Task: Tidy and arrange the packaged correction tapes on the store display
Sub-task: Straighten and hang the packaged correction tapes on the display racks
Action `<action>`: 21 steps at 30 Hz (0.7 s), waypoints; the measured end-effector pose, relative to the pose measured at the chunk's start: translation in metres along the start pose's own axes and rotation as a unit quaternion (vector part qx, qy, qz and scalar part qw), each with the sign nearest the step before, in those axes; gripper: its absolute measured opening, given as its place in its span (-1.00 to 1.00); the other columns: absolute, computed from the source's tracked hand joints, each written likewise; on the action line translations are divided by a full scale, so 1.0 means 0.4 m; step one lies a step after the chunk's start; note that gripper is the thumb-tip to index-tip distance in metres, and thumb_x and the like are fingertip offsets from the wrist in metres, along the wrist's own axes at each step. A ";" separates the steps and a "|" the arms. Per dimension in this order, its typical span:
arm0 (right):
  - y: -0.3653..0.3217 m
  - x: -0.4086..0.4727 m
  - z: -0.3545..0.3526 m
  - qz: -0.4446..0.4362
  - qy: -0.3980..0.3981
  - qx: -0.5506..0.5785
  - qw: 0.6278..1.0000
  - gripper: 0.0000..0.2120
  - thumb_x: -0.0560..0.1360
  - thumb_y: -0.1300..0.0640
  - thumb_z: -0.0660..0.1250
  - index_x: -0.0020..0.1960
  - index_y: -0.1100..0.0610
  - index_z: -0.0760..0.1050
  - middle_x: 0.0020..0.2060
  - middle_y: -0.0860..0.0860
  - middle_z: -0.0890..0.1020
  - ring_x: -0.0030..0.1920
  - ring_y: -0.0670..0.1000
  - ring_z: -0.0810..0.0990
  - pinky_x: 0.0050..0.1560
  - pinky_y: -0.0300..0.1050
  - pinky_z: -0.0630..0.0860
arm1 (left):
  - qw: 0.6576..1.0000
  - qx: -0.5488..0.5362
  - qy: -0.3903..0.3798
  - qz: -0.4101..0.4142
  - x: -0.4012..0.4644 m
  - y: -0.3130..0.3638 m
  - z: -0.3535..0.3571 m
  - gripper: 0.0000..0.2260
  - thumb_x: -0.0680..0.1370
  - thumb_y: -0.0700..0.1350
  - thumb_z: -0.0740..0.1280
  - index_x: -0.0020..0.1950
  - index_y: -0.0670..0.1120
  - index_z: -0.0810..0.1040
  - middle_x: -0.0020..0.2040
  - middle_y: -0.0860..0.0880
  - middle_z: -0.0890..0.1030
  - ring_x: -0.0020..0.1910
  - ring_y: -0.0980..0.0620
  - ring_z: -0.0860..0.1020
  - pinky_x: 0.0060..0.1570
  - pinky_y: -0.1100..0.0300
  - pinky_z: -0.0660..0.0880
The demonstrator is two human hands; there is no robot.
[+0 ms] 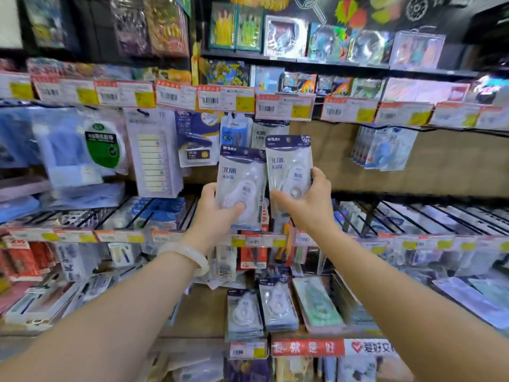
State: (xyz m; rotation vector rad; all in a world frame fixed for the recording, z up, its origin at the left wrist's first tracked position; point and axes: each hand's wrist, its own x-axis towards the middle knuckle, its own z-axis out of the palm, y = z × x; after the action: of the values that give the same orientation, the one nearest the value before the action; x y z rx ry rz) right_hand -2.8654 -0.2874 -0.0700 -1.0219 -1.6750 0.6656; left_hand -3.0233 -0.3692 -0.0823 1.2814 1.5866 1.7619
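Observation:
My left hand (217, 213) grips the lower end of a packaged white correction tape (242, 175) with a dark header, held upright before the display. My right hand (308, 205) holds a second, matching correction tape pack (289, 164) by its lower half, slightly higher and to the right. Behind both, another pack of the same kind (268, 133) hangs on a hook. Lower down, stacks of correction tape packs (261, 307) lie in a shelf tray.
Price tag strips (220, 99) run along the hook rail above. Sticky-note packs (154, 155) and a tape roll pack (103, 147) hang to the left, blue packs (385, 147) to the right. Wire dividers (413, 216) line the middle shelf. A red sign (307, 347) fronts the bottom shelf.

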 end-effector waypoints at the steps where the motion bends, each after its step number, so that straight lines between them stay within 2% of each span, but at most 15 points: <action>1: -0.008 0.014 -0.002 -0.009 -0.003 -0.004 1.000 -0.22 0.25 -0.07 0.53 0.35 0.14 0.27 0.18 0.01 0.34 0.16 -0.02 0.41 0.24 -0.05 0.44 | 1.000 -0.004 -0.002 0.000 0.007 0.006 0.003 -0.61 0.50 -0.25 0.38 0.25 -0.11 0.31 0.11 -0.02 0.50 -0.03 0.13 0.50 -0.11 0.31 0.44; 5: -0.031 0.059 0.004 -0.018 -0.015 0.003 1.000 -0.15 0.29 -0.06 0.53 0.43 0.13 0.17 0.24 0.01 0.30 0.24 0.01 0.39 0.30 -0.05 0.39 | 1.000 -0.014 0.000 -0.002 0.030 0.012 0.010 -0.59 0.51 -0.24 0.37 0.29 -0.10 0.30 0.13 0.00 0.50 0.00 0.14 0.50 -0.14 0.37 0.43; 9: -0.046 0.103 0.016 -0.027 -0.006 -0.004 1.000 -0.13 0.29 -0.06 0.53 0.43 0.13 0.16 0.22 0.01 0.30 0.22 -0.02 0.38 0.20 -0.20 0.35 | 1.000 -0.020 0.011 -0.005 0.055 0.000 0.010 -0.62 0.51 -0.23 0.38 0.23 -0.05 0.29 0.18 -0.04 0.51 0.10 0.05 0.52 -0.06 0.26 0.46; 11: -0.049 0.121 0.023 -0.027 0.001 0.000 1.000 -0.10 0.27 -0.07 0.54 0.45 0.14 0.15 0.27 0.03 0.31 0.24 -0.01 0.39 0.23 -0.16 0.38 | 1.000 -0.014 0.018 -0.007 0.067 -0.006 0.009 -0.62 0.51 -0.23 0.38 0.22 -0.05 0.29 0.17 -0.05 0.52 0.08 0.02 0.53 -0.11 0.24 0.49; 14: -0.045 0.134 0.033 -0.034 0.011 -0.006 0.999 -0.06 0.26 -0.11 0.54 0.46 0.14 0.14 0.29 0.05 0.31 0.28 0.01 0.38 0.31 -0.04 0.40 | 0.999 -0.016 0.034 -0.012 0.083 -0.010 0.009 -0.62 0.50 -0.24 0.39 0.21 -0.05 0.30 0.14 -0.04 0.53 0.08 0.02 0.54 0.00 0.14 0.51; 21: -0.020 0.124 0.053 -0.063 0.004 -0.028 0.998 -0.01 0.28 -0.10 0.53 0.49 0.17 0.06 0.31 0.06 0.27 0.32 0.02 0.33 0.36 -0.05 0.33 | 0.999 -0.018 0.049 -0.013 0.101 -0.022 0.016 -0.62 0.49 -0.24 0.39 0.21 -0.06 0.31 0.10 0.00 0.52 0.05 0.07 0.52 0.05 0.16 0.47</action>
State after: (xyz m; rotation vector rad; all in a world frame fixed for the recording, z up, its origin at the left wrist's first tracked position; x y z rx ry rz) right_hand -2.8938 -0.2472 -0.0471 -0.9485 -1.7435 0.5345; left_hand -3.0392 -0.3309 -0.0775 1.1679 1.6097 1.8552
